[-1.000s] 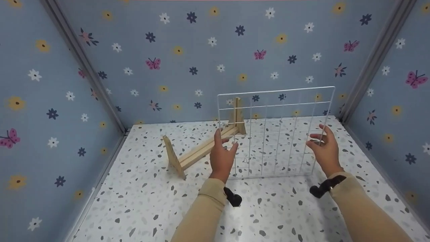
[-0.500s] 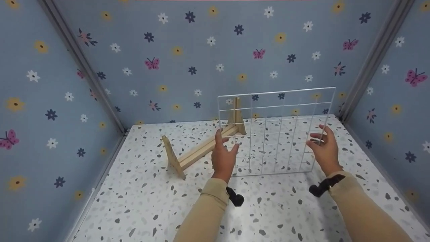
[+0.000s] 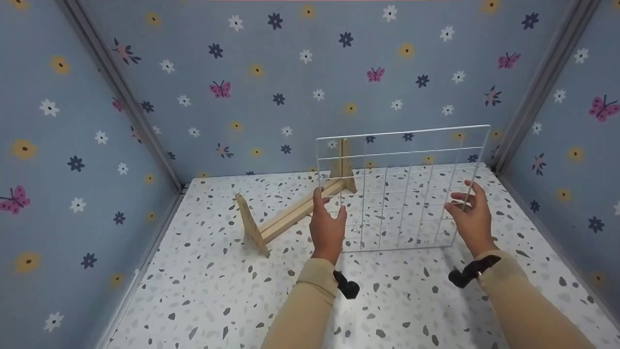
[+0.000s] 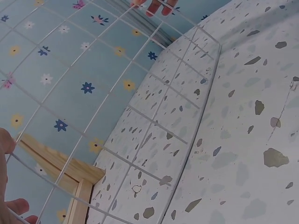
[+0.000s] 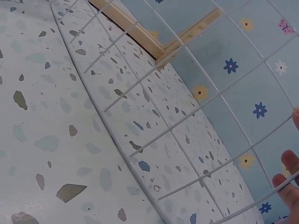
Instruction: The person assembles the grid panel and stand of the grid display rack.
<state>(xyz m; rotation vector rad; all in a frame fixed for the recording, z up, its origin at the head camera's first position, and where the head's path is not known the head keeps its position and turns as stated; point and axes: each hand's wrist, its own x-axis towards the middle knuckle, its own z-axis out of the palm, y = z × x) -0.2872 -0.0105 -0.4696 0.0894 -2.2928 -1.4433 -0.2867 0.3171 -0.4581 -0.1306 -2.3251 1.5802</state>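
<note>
A person wears a tan left sleeve [image 3: 304, 305], creased near its cuff, where a black, round-ended wrist camera [image 3: 348, 287] juts out. Across from that sleeve, a matching right sleeve [image 3: 528, 300] bears a second black camera [image 3: 471, 272].

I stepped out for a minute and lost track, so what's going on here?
A person is holding a white wire grid panel up between both hands, the left hand at one side edge and the right hand at the other. A wooden stand with an upright at each end sits on the speckled tabletop, its far end showing through the wires. The panel is not set in the stand.
</note>
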